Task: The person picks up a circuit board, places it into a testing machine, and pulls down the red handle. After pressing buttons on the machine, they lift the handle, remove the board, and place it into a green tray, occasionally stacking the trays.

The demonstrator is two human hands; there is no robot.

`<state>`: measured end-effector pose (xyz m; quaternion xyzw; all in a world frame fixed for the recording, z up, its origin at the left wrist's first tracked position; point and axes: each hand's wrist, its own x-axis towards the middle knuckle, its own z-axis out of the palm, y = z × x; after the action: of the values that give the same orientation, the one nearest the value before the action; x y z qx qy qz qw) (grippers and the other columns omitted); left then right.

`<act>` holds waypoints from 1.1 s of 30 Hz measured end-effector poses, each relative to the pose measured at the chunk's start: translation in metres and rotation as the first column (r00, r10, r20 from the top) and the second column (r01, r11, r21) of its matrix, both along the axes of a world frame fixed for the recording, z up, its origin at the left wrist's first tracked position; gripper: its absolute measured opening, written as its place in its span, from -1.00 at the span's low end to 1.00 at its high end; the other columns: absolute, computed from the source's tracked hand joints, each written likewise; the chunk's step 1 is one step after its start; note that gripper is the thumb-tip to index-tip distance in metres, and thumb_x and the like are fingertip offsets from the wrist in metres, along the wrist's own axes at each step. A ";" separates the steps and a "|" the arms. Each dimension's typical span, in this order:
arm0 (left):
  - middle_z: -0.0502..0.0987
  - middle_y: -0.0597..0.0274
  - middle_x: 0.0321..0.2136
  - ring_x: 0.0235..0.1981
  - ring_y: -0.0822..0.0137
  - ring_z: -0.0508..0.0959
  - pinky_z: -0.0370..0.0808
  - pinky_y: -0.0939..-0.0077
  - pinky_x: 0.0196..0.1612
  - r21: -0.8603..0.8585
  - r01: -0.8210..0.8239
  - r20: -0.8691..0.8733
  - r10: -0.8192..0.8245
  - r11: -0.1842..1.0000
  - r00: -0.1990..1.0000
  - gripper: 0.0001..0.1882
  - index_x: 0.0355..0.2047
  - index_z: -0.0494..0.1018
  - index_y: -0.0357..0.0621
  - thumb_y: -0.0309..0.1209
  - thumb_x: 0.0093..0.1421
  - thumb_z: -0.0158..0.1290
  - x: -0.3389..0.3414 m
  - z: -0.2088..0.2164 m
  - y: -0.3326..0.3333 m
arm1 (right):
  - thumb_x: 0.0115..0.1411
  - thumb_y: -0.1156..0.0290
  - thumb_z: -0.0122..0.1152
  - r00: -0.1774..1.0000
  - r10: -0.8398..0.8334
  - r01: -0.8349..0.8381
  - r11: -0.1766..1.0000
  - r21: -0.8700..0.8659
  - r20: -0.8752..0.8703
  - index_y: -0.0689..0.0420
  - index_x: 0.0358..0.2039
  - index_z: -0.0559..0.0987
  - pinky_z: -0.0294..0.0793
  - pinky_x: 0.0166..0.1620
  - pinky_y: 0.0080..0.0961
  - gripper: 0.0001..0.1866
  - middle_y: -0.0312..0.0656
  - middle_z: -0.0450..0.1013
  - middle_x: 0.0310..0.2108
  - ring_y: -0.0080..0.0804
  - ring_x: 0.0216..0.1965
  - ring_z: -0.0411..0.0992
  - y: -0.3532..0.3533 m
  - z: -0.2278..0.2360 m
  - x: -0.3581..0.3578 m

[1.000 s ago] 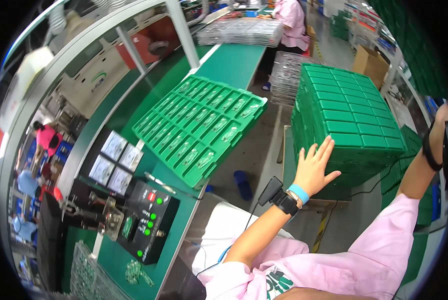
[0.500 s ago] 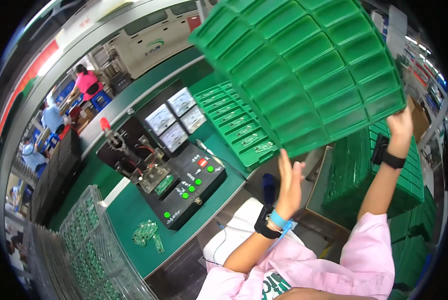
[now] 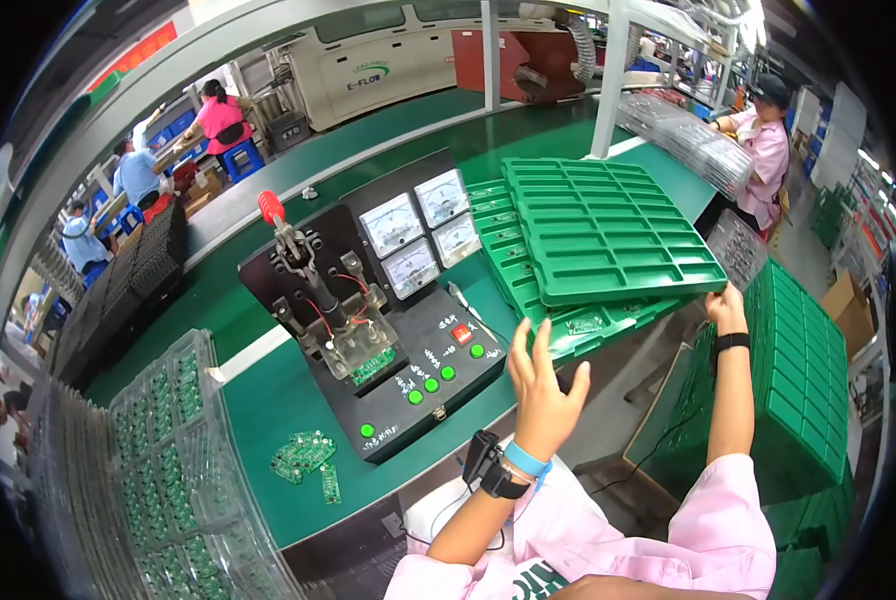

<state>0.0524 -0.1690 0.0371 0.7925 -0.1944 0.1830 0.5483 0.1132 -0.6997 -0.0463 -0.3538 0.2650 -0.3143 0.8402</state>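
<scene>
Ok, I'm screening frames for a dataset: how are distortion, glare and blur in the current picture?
Head view: fisheye bowing of the green stack at right, and black corners; head view: glare on the far clear trays; head view: upper tray, left hand and right hand fairly sharp, distant workers softer.

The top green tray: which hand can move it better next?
Probably the right hand: it holds the top green tray by a corner; the left hand is open and empty.

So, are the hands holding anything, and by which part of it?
The right hand holds the upper green tray by its near right corner; the left hand is open, holding nothing.
</scene>
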 end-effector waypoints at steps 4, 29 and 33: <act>0.00 -0.20 0.30 0.32 -0.20 0.00 0.00 0.01 0.33 0.096 -0.013 0.014 0.011 0.995 1.000 -0.15 0.34 0.01 -0.12 -0.24 0.12 0.17 0.003 -0.008 -0.011 | 0.29 0.28 0.07 0.991 0.006 -0.029 0.985 -0.171 -0.135 0.07 -0.33 0.55 0.51 -0.54 -0.53 -0.83 -0.31 0.53 -0.44 -0.43 -0.49 0.50 -0.016 -0.015 -0.021; -0.06 -0.29 0.33 0.33 -0.15 0.09 0.08 -0.03 0.29 0.367 0.010 -0.079 0.020 0.930 0.997 -0.12 0.35 -0.01 -0.17 -0.21 0.11 0.18 -0.019 -0.001 0.006 | 0.29 0.34 -0.07 0.751 -0.639 -0.013 0.235 -0.972 -0.164 0.39 0.25 0.15 -0.05 0.34 -0.16 -0.41 0.22 0.04 0.29 0.05 0.35 -0.04 0.119 0.014 -0.006; 0.20 -0.19 0.23 0.22 -0.10 0.29 0.29 0.11 0.19 0.017 0.287 0.017 -0.287 0.958 0.958 -0.46 0.09 0.39 -0.16 -0.41 0.07 0.20 -0.060 0.014 0.093 | 0.36 0.30 -0.11 0.812 -0.559 0.156 -0.074 -0.985 0.170 0.36 0.20 0.23 0.11 0.27 -0.22 -0.50 0.15 0.09 0.26 -0.03 0.26 0.13 0.224 0.058 -0.010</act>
<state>-0.0079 -0.0762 0.0515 0.7580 -0.3140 0.1078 0.5614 0.1034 -0.4762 0.0113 -0.7828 0.1811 -0.5631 0.1931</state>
